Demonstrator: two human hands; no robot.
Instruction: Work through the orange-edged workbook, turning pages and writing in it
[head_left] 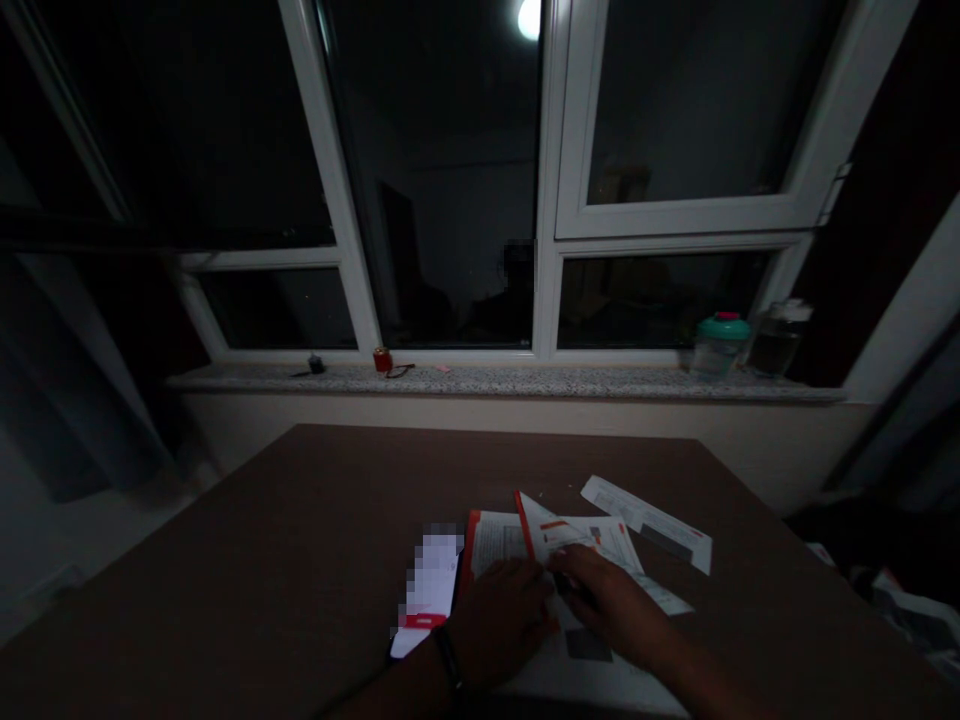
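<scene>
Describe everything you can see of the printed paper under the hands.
The printed paper is white, with orange-red along its left edge, small print and grey and orange blocks. It looks thin; whether it is one sheet or several is unclear. It lies on the brown table, right of the lit phone, its lower part dim. A pointed flap with a red edge slants across its top. The left grip and right grip both rest on it, hiding its middle.

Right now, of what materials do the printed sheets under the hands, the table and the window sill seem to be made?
Printed sheets: likely paper, with thin, sharp edges; gloss unclear. Table: perhaps wood or laminate, evenly brown and matt. Window sill: probably granite, given grey speckles; finish unclear.
</scene>
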